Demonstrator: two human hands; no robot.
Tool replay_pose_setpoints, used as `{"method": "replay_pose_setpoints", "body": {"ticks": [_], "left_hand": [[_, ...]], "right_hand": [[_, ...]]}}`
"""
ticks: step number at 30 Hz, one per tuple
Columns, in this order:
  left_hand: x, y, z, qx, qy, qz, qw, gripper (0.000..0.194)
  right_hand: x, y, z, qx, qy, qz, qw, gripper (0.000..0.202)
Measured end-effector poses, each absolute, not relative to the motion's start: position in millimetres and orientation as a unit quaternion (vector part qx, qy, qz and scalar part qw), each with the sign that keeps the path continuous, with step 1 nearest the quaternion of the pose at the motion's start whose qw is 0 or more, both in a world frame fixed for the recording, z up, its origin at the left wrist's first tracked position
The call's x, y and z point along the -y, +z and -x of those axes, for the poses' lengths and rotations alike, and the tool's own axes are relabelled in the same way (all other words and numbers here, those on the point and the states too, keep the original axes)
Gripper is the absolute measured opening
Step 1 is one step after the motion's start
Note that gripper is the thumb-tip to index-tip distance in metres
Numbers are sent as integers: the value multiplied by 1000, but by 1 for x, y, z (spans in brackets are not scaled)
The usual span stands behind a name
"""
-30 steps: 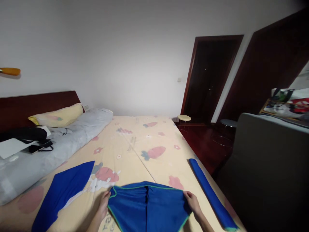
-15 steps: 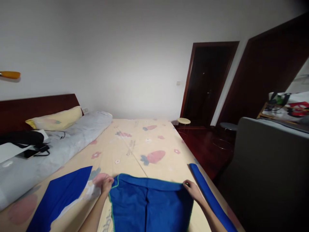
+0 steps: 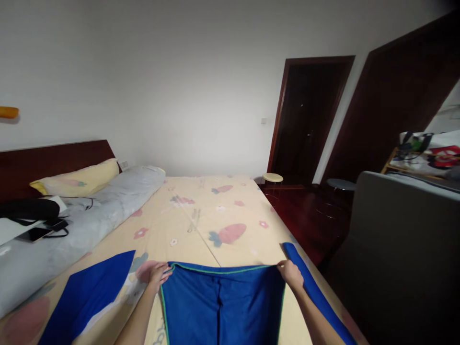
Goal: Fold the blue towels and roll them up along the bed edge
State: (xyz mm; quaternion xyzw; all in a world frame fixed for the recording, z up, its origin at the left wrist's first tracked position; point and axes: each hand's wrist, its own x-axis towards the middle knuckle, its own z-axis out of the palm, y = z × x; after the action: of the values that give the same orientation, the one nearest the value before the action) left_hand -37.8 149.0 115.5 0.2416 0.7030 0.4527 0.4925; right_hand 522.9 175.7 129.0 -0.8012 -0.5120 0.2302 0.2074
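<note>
Left hand (image 3: 158,275) and right hand (image 3: 290,274) pinch the blue towel (image 3: 221,304) at its 10 and 2 o'clock corners; equal outward tension should keep the far edge straight.

White wall (image 3: 201,86), dark doorway (image 3: 309,120)
</note>
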Motion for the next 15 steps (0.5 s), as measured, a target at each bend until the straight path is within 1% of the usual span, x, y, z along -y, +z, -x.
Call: {"method": "replay_pose_setpoints", "body": {"ticks": [2,4,8,10,13,15], "left_hand": [[-161,124,38,-702,452,-259,486,29],[-171,130,33,-702,453,-278,475,34],[-172,126,16,-707,446,-336,435,48],[-161,116,9,-726,420,-364,404,51],[-124,97,4,-783,347,-390,338,46],[-91,83,2,-818,288,-403,292,39]], "right_hand": [[-192,137,-519,489,246,808,219,26],[-206,144,-512,484,258,800,244,33],[-214,144,-490,516,257,758,304,27],[-203,134,-478,538,256,738,316,31],[-161,107,-463,553,256,733,303,38],[-120,85,-456,551,256,744,277,30]]}}
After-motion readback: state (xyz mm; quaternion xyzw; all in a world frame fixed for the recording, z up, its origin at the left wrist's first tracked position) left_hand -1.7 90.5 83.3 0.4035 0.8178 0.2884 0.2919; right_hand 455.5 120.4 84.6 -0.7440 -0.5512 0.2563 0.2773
